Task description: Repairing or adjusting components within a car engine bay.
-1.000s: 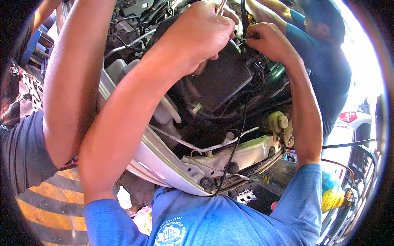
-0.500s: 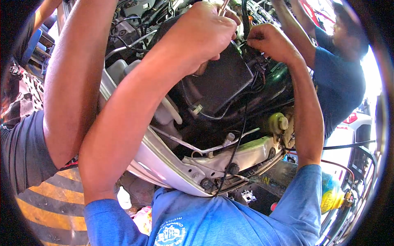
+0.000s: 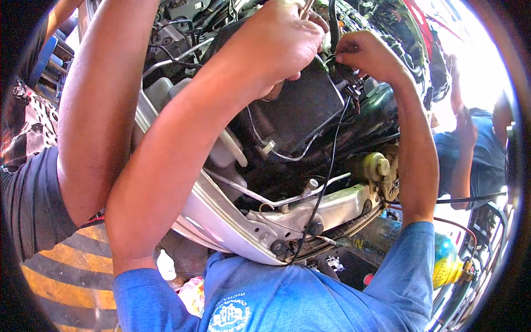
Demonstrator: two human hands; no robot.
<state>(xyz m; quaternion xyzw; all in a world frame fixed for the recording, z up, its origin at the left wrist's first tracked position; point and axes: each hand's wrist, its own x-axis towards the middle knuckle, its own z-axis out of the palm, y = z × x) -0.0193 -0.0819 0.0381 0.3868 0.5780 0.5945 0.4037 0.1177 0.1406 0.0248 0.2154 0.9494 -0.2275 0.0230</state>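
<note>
My left hand (image 3: pixel 287 47) is closed on a slim metal rod (image 3: pixel 306 10) over a black plastic box (image 3: pixel 298 110) in the engine bay. Its fingertips are partly hidden behind the hand. Just to its right, my right hand (image 3: pixel 362 55) has its fingers bent and pinched beside black hoses (image 3: pixel 333 22) and connectors (image 3: pixel 351 88); whatever is in those fingers is too small to make out. A thin black cable (image 3: pixel 323 191) runs down from near the box over the silver front edge of the car body (image 3: pixel 210 216).
Another person's arm (image 3: pixel 97 110) reaches in alongside my left arm. A co-worker in dark blue (image 3: pixel 478 155) is at the right. A pale green cap (image 3: pixel 379 165) sits low in the bay. A yellow-and-blue container (image 3: pixel 448 265), a white bottle (image 3: pixel 166 264) and striped flooring (image 3: pixel 66 271) lie below.
The co-worker on the right has moved away from the engine bay, farther right and lower. Both my hands have shifted slightly to the right, keeping their closed shape.
</note>
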